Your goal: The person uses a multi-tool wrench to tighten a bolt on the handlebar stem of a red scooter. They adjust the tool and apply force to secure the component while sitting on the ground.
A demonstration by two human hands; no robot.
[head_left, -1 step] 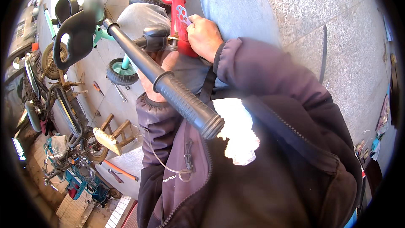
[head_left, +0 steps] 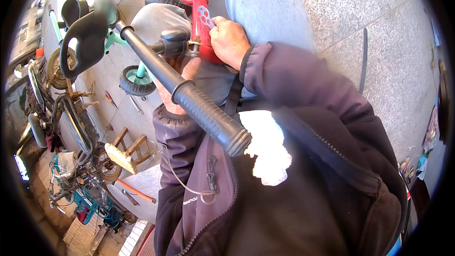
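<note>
A flat grey multi-hole spanner (head_left: 204,16) is pinched in my right hand (head_left: 230,42), lying over a red frame part (head_left: 201,35) that rests by my knees. Beside the red part is a metal clamp bolt (head_left: 195,47), next to a black joint (head_left: 174,41). My left hand (head_left: 189,68) is closed just below this bolt. Its thumb shows, but the other fingers are mostly hidden behind the joint and the black handlebar (head_left: 166,73). The handlebar's ribbed grip slants across toward my chest.
A black seat-like part (head_left: 85,42) and a small wheel with a mint hub (head_left: 137,81) are at the left. On the floor lie a screwdriver (head_left: 111,99) and a metal spanner (head_left: 136,104). Farther left are a wooden stool (head_left: 124,154) and several parked bikes.
</note>
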